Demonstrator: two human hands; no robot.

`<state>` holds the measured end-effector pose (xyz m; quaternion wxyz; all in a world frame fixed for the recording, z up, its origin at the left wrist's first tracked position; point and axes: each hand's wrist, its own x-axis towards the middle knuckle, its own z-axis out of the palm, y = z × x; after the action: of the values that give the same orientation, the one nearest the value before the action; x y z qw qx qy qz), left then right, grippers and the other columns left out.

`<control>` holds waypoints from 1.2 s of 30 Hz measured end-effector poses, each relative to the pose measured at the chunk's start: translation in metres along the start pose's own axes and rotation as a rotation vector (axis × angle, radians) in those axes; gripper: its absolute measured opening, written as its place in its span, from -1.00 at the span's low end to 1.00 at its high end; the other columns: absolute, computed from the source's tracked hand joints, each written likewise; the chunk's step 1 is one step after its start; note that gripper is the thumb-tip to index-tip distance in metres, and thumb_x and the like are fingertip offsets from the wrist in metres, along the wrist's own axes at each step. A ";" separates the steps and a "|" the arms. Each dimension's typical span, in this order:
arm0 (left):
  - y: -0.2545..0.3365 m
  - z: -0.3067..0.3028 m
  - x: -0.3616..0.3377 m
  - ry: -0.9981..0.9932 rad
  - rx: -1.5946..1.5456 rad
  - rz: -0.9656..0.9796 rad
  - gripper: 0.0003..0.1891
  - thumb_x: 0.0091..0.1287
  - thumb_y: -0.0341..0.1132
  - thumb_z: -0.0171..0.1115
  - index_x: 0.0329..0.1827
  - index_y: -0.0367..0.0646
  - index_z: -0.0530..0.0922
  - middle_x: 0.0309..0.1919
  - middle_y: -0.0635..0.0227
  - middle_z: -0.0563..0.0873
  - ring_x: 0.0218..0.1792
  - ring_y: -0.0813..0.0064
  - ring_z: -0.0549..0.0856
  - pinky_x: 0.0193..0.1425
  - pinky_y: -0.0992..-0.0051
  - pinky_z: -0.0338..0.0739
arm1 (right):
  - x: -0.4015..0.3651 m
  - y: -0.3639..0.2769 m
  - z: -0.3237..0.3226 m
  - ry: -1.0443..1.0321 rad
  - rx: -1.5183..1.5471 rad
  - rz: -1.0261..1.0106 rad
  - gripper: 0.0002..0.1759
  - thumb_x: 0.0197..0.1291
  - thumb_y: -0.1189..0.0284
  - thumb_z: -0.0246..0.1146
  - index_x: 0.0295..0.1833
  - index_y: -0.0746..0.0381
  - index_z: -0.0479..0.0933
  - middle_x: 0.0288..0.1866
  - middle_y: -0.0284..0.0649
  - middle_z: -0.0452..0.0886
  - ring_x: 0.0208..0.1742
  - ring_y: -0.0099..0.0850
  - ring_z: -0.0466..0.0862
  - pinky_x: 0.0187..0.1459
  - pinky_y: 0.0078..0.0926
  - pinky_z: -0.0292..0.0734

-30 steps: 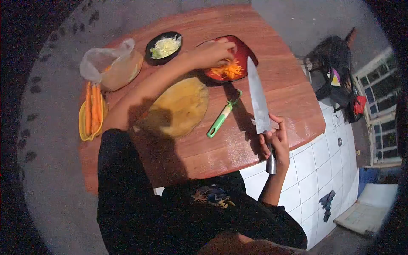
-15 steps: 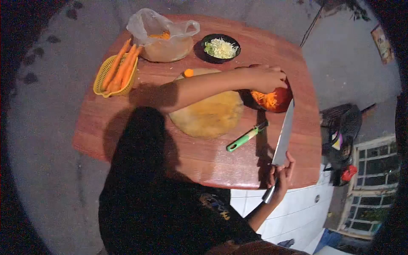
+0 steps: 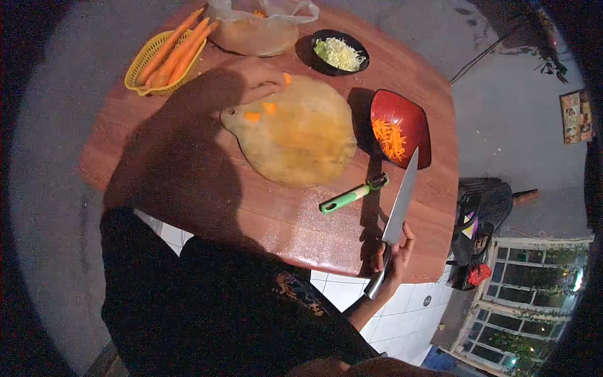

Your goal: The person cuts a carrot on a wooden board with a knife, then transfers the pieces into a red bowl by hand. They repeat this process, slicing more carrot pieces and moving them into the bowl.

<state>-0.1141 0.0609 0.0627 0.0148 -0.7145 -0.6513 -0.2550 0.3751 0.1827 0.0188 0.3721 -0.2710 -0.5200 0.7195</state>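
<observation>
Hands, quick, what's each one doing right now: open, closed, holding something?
Left hand: fingers bent at the edge of the cutting board; cannot tell whether it holds anything.
Right hand: holding the knife.

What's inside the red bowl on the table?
Inside the red bowl is a little heap of thin orange shreds that look like carrot. They cover the part of the bottom beneath them, so I can't see anything under there.

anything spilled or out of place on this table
Nothing looks clearly spilled or damaged. The one untidy spot is a few loose orange pieces on the chopping board, near the left hand; they look stray because the shredded carrot is gathered in the red bowl.
</observation>
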 end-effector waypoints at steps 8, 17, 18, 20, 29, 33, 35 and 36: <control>-0.002 0.039 -0.067 0.009 -0.163 -0.161 -0.76 0.29 -0.35 0.23 -0.01 -0.17 0.55 -0.20 0.22 0.67 -0.18 0.21 0.68 -0.08 0.25 0.56 | -0.002 -0.010 0.026 0.128 -0.027 0.020 -0.45 0.35 0.36 0.19 0.38 0.16 0.20 -0.43 -0.16 0.53 -0.71 -0.61 0.38 -0.72 -0.76 0.25; 0.030 0.041 -0.046 -0.023 -0.373 -0.174 -0.69 0.24 -0.51 0.22 0.05 -0.17 0.50 -0.15 0.23 0.64 -0.10 0.29 0.66 -0.05 0.32 0.56 | -0.001 -0.003 0.008 0.096 -0.046 0.023 -0.37 0.36 0.31 0.24 0.45 0.06 0.13 -0.44 -0.12 0.56 -0.76 -0.54 0.40 -0.78 -0.68 0.31; 0.034 0.044 -0.042 -0.026 -0.374 -0.169 -0.69 0.24 -0.51 0.22 0.05 -0.17 0.50 -0.15 0.23 0.64 -0.10 0.29 0.66 -0.05 0.32 0.56 | -0.002 -0.005 0.012 0.089 -0.054 0.026 -0.35 0.35 0.30 0.24 0.45 0.08 0.13 -0.44 -0.13 0.56 -0.75 -0.56 0.41 -0.77 -0.70 0.30; 0.041 0.051 -0.032 -0.065 -0.298 -0.067 -0.70 0.25 -0.51 0.20 0.05 -0.17 0.51 -0.14 0.22 0.64 -0.10 0.28 0.65 0.03 0.30 0.53 | -0.003 -0.010 0.023 0.106 -0.034 0.022 -0.40 0.35 0.33 0.23 0.42 0.10 0.17 -0.43 -0.15 0.55 -0.71 -0.58 0.40 -0.72 -0.73 0.28; 0.074 0.061 -0.033 0.097 -0.270 -0.108 -0.64 0.29 -0.44 0.22 0.16 -0.15 0.50 -0.11 0.22 0.65 -0.02 0.21 0.61 0.12 0.28 0.49 | -0.006 -0.016 0.037 0.146 -0.096 0.042 -0.40 0.30 0.41 0.26 0.39 0.16 0.19 -0.42 -0.20 0.51 -0.64 -0.60 0.41 -0.66 -0.75 0.29; 0.095 0.054 -0.034 0.054 -0.163 -0.104 -0.59 0.26 -0.43 0.28 0.19 -0.13 0.50 -0.07 0.22 0.65 -0.01 0.20 0.60 0.13 0.29 0.48 | -0.001 -0.024 0.069 0.098 -0.135 0.109 -0.37 0.27 0.47 0.25 0.39 0.16 0.16 -0.34 -0.17 0.53 -0.64 -0.59 0.42 -0.67 -0.72 0.32; 0.095 0.061 -0.033 0.151 -0.188 -0.114 -0.54 0.22 -0.43 0.32 0.22 -0.12 0.50 -0.06 0.23 0.66 -0.01 0.20 0.59 0.13 0.29 0.48 | 0.005 -0.029 0.098 0.003 -0.180 0.151 -0.40 0.28 0.57 0.19 0.40 0.19 0.16 -0.17 -0.09 0.58 -0.59 -0.56 0.46 -0.63 -0.68 0.37; 0.098 0.062 -0.032 0.128 -0.193 -0.103 -0.54 0.22 -0.43 0.32 0.22 -0.12 0.50 -0.06 0.23 0.66 -0.01 0.20 0.59 0.13 0.29 0.48 | 0.007 -0.028 0.112 -0.030 -0.199 0.203 -0.41 0.29 0.59 0.16 0.40 0.20 0.16 -0.12 -0.07 0.59 -0.55 -0.52 0.52 -0.56 -0.64 0.45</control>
<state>-0.0014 0.0382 0.0266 -0.0256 -0.6605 -0.6574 -0.3619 0.2909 0.1323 0.0808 0.2607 -0.3469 -0.5641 0.7025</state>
